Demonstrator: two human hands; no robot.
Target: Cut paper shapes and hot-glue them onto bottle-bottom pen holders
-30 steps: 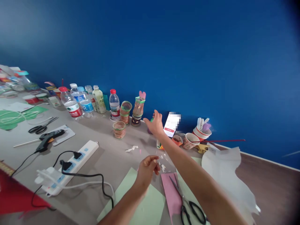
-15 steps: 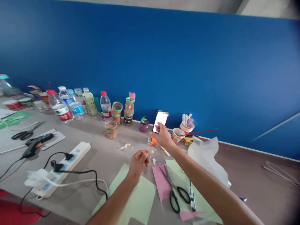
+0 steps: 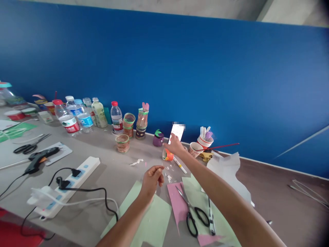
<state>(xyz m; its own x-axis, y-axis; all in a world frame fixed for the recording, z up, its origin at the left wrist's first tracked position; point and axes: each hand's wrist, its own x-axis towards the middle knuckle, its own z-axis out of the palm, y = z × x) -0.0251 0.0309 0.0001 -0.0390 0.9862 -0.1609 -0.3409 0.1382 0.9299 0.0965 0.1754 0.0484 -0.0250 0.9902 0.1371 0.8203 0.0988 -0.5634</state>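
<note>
My right hand [image 3: 177, 145] reaches to a phone [image 3: 178, 131] with a lit white screen, propped upright near the blue wall. Its fingers are stretched out, with a fingertip at the lower part of the screen. Just below this hand an orange cup [image 3: 168, 155] lies on its side. My left hand [image 3: 153, 176] hovers over the table with thumb and fingers pinched together; whatever is between them is too small to make out. Beneath it is a pale green sheet [image 3: 154, 219]. Black-handled scissors [image 3: 190, 210] rest open on pink paper [image 3: 177, 202].
A power strip [image 3: 69, 187] with cables and a glue gun [image 3: 41, 159] lie at left. Bottles [image 3: 117, 118] and decorated jars [image 3: 142, 121] line the wall. A purple pot [image 3: 158, 138], paper cups [image 3: 195, 149], a marker [image 3: 180, 165] and paper scraps [image 3: 169, 178] are near my hands.
My right hand has shifted slightly left and its fingers have moved a little at the phone screen. My left hand keeps its pinch in nearly the same place. The view has tilted slightly.
</note>
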